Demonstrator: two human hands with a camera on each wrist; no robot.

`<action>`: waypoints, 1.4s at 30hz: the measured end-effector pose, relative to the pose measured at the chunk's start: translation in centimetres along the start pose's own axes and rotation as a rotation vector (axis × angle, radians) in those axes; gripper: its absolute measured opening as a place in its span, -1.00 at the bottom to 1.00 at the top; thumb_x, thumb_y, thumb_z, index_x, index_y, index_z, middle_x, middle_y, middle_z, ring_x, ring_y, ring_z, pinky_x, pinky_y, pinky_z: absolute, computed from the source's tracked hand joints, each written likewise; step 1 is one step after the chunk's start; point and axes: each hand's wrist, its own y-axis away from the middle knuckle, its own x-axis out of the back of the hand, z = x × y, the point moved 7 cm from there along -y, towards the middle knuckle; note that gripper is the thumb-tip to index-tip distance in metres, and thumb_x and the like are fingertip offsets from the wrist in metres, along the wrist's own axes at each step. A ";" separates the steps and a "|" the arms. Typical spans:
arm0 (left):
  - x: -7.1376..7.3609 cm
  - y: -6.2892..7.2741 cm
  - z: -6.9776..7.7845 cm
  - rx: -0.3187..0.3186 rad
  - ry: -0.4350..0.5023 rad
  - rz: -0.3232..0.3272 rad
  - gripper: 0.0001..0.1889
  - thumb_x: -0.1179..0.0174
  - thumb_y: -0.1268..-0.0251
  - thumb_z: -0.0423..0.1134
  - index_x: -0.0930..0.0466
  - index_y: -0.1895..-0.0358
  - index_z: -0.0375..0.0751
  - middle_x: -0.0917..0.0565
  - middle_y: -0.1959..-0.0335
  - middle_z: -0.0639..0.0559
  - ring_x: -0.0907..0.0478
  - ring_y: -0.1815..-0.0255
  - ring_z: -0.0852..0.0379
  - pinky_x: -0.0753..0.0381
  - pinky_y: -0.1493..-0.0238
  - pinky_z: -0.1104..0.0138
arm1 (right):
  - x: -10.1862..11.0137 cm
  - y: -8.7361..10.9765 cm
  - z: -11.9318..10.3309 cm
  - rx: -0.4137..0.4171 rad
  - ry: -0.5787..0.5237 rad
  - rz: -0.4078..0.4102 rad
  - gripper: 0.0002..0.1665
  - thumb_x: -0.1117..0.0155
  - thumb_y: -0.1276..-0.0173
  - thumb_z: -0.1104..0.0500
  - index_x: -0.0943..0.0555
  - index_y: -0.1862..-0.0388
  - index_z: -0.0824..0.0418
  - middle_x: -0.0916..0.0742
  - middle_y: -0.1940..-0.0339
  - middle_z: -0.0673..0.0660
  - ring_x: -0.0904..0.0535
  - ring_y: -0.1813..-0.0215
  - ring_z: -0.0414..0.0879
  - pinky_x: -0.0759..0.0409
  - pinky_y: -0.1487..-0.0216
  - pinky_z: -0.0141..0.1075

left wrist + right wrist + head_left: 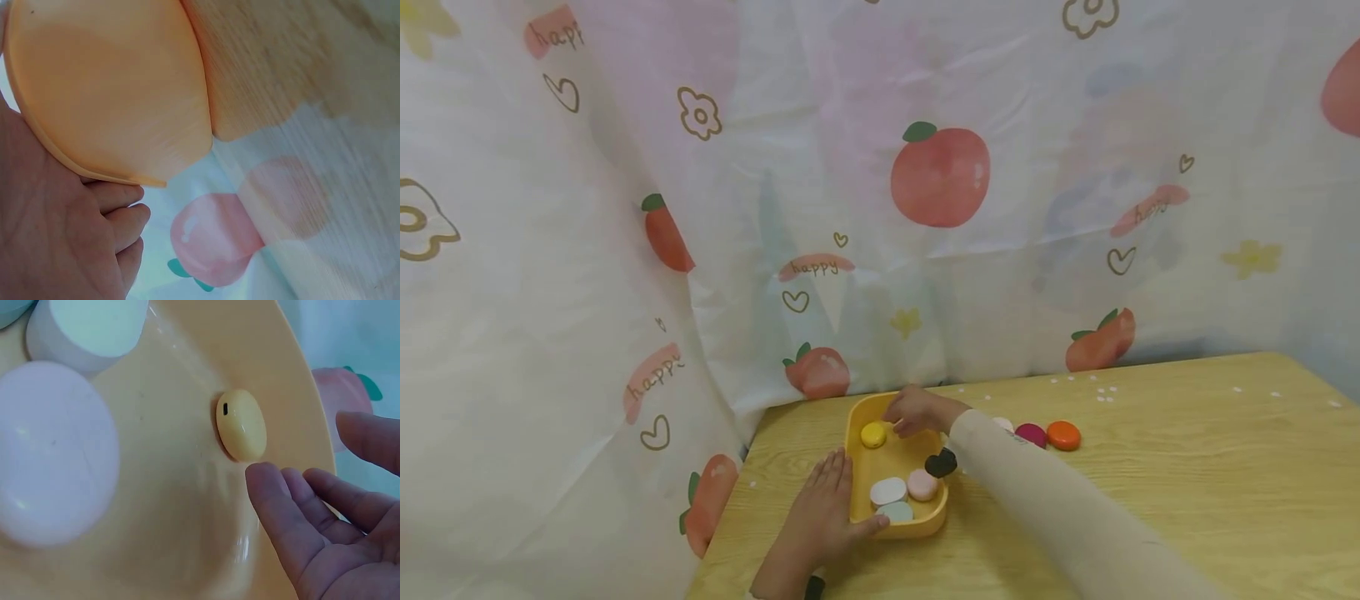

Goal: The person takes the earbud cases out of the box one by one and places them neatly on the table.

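Note:
A yellow tray (934, 523) with raised walls stands on the wooden table. My left hand (823, 504) lies along its left side, fingers extended, the thumb touching the front rim. In the left wrist view, the fingers of that hand are beside the tray wall (125, 100). My right hand (917, 410) is above the tray's far end. Its fingers are spread with nothing between them, just beside a glossy round yellow piece (242, 428) with a small dark slot. Toward the tray's front lie a white piece (888, 492), a pale pink one (922, 484) and a pale green one (895, 512).
Right of the tray, an orange round piece (1063, 435) and a magenta one (1031, 434) lie on the table (1187, 467), with a pale one partly hidden by the right sleeve. Small white spots dot the tabletop. A fruit-printed curtain (865, 208) hangs behind and at left.

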 end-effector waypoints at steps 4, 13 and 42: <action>0.0 0.0 0.1 -0.004 0.001 0.010 0.18 0.21 -0.15 0.60 -0.06 -0.48 -0.45 -0.06 -0.51 -0.30 0.04 -0.52 -0.14 0.03 -0.46 0.02 | -0.4 -0.1 -0.2 -0.004 0.016 0.015 -0.63 -0.29 -0.28 0.34 -0.54 -0.02 0.52 -0.64 0.05 0.27 -0.61 -0.01 0.23 -0.63 0.02 -0.04; -0.3 -0.4 0.1 -0.007 -0.015 -0.003 0.21 0.29 -0.12 0.64 -0.01 -0.50 -0.42 0.00 -0.54 -0.25 0.10 -0.54 -0.07 0.12 -0.48 0.08 | -0.9 -0.4 -0.1 -0.067 0.067 0.023 -0.58 -0.29 -0.33 0.27 -0.53 -0.10 0.47 -0.63 0.04 0.22 -0.58 -0.03 0.13 -0.58 -0.07 -0.05; -0.1 0.0 -0.1 0.000 -0.001 -0.005 0.19 0.24 -0.15 0.61 -0.02 -0.49 -0.46 -0.03 -0.52 -0.29 0.07 -0.53 -0.11 0.08 -0.47 0.04 | -3.2 -1.4 0.8 -0.036 0.066 0.087 -0.86 -0.27 -0.24 0.43 -0.50 0.43 0.29 -0.47 0.51 0.06 -0.39 0.43 -0.09 -0.60 0.17 -0.13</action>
